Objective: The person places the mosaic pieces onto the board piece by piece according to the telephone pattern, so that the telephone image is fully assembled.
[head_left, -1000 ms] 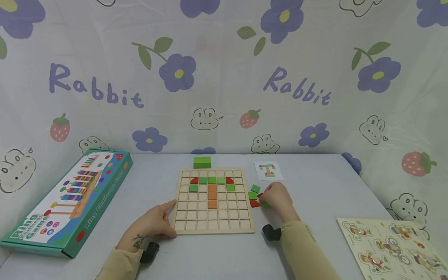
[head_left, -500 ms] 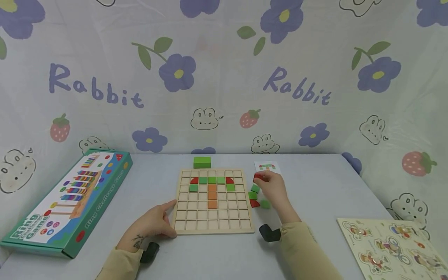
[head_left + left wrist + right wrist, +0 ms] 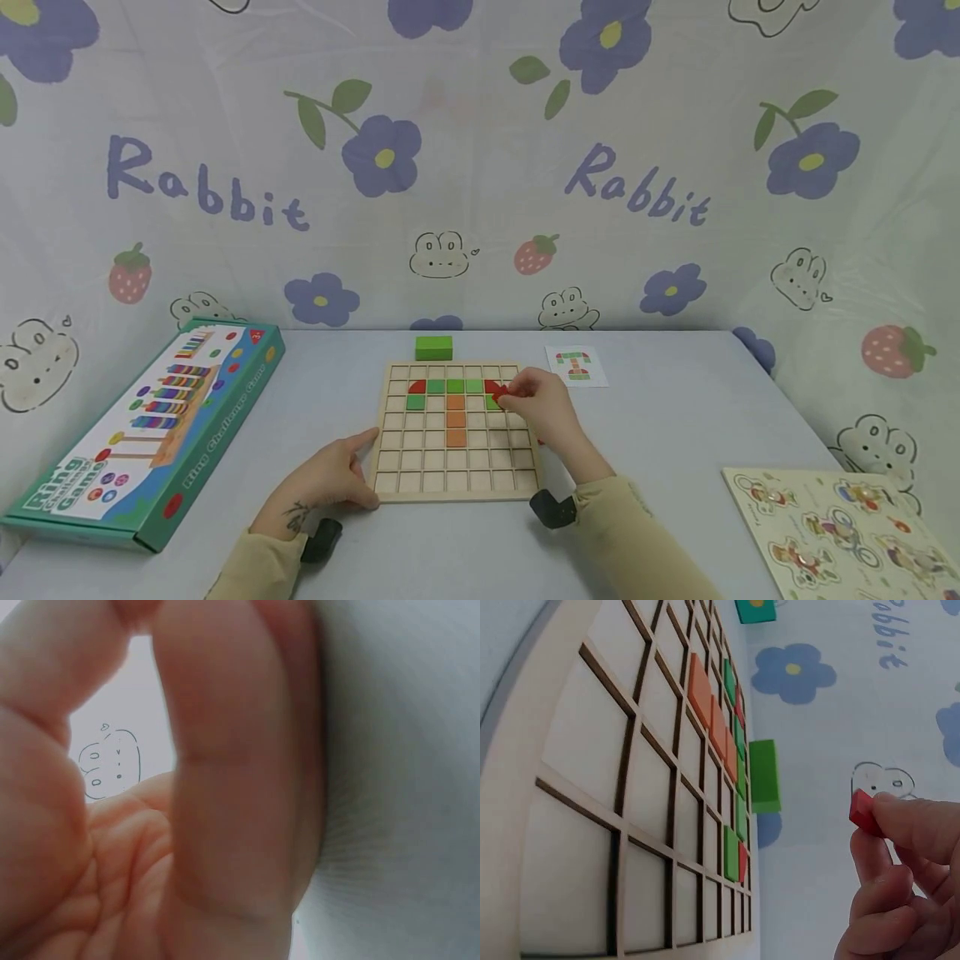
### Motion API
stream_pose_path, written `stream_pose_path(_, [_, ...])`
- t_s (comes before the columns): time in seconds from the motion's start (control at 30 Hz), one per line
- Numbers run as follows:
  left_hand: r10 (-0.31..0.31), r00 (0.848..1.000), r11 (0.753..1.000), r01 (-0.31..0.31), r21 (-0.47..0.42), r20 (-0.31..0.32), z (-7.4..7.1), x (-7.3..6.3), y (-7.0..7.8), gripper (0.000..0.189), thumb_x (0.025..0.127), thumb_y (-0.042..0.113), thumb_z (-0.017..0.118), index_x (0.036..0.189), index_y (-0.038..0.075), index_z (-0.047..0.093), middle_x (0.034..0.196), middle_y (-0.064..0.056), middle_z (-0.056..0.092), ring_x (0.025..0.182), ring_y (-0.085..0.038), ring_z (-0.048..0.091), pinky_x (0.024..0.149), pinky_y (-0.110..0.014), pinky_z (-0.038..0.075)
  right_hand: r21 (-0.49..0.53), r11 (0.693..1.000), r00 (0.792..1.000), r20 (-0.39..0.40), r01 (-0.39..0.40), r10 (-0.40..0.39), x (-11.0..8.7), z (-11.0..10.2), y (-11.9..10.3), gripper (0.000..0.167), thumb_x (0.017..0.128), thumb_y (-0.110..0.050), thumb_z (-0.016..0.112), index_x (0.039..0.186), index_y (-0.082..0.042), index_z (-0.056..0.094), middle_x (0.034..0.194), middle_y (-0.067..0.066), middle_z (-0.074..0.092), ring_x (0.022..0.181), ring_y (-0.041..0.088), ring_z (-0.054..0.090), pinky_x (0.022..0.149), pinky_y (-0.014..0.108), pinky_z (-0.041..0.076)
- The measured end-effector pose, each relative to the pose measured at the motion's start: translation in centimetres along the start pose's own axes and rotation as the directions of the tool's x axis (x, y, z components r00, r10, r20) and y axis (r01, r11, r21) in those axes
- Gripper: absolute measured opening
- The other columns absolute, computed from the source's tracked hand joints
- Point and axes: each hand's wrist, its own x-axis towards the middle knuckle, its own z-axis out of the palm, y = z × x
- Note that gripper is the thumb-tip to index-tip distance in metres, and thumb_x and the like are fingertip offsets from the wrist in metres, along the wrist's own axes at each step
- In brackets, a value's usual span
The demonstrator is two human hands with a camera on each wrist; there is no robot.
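A wooden grid board (image 3: 468, 460) lies on the table with red, green and orange tiles set in its upper squares, in a T-like shape. My right hand (image 3: 551, 417) pinches a small red tile (image 3: 863, 813) between thumb and forefinger, held above the board's upper right part. The tile's full outline is partly covered by the fingers. My left hand (image 3: 330, 475) touches the board's left edge with forefinger and thumb. In the left wrist view, that hand's fingers (image 3: 232, 765) fill the picture and hide the board. The right hand covers most of the loose tiles to the board's right.
A pattern card (image 3: 577, 367) lies behind the board on the right. A green block (image 3: 433, 348) stands at its back edge. A green game box (image 3: 150, 433) is at the left, a wooden picture puzzle (image 3: 843, 529) at the front right. A printed cloth hangs behind the table.
My right hand lifted a red tile from the loose tiles, passed it in front of the card, and brought it left over the board. The left hand stays put.
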Motion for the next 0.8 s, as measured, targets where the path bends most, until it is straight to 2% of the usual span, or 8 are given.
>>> stream_pose_path(0.27, [0.000, 1.000, 1.000, 0.000, 0.006, 0.002, 0.0, 0.1, 0.0, 0.100, 0.055, -0.001, 0.081, 0.143, 0.007, 0.034, 0.062, -0.007, 0.054, 0.050, -0.014, 0.046, 0.047, -0.026, 0.037, -0.109, 0.994, 0.991, 0.133, 0.004, 0.011, 0.1, 1.6, 0.2, 0.005, 0.079, -0.004, 0.068, 0.084, -0.006, 0.066, 0.081, 0.004, 0.063, 0.075, 0.017, 0.054, 0.067, 0.028, 0.046])
stream_pose_path(0.47, [0.009, 1.000, 1.000, -0.009, 0.003, 0.001, 0.0, 0.1, -0.1, 0.100, 0.055, -0.002, 0.081, 0.143, 0.007, 0.034, 0.061, -0.006, 0.054, 0.050, -0.013, 0.046, 0.047, -0.026, 0.038, -0.206, 0.978, 0.974, 0.211, -0.033, 0.077, -0.1, 2.7, 0.5, 0.004, 0.081, -0.007, 0.067, 0.083, -0.011, 0.068, 0.084, 0.002, 0.062, 0.079, 0.018, 0.053, 0.070, 0.030, 0.044])
stream_pose_path(0.63, [0.032, 0.999, 0.999, -0.032, -0.003, -0.003, 0.1, 0.0, -0.1, 0.100, 0.055, -0.003, 0.081, 0.143, 0.006, 0.034, 0.060, -0.006, 0.054, 0.049, -0.013, 0.046, 0.046, -0.026, 0.039, -0.266, 0.963, 0.964, 0.242, -0.043, 0.109, -0.2, 3.3, 0.6, 0.004, 0.079, -0.008, 0.069, 0.080, -0.012, 0.067, 0.081, 0.000, 0.060, 0.076, 0.017, 0.052, 0.066, 0.029, 0.042])
stream_pose_path(0.8, [0.028, 1.000, 1.000, -0.028, -0.008, -0.004, 0.1, 0.0, -0.1, 0.100, 0.055, -0.003, 0.081, 0.143, 0.006, 0.034, 0.060, -0.006, 0.053, 0.048, -0.013, 0.046, 0.046, -0.026, 0.039, -0.325, 0.946, 0.965, 0.241, -0.020, 0.103, -0.4, 3.8, 0.5, 0.006, 0.079, -0.008, 0.068, 0.075, -0.013, 0.067, 0.077, 0.000, 0.059, 0.073, 0.017, 0.051, 0.062, 0.028, 0.040])
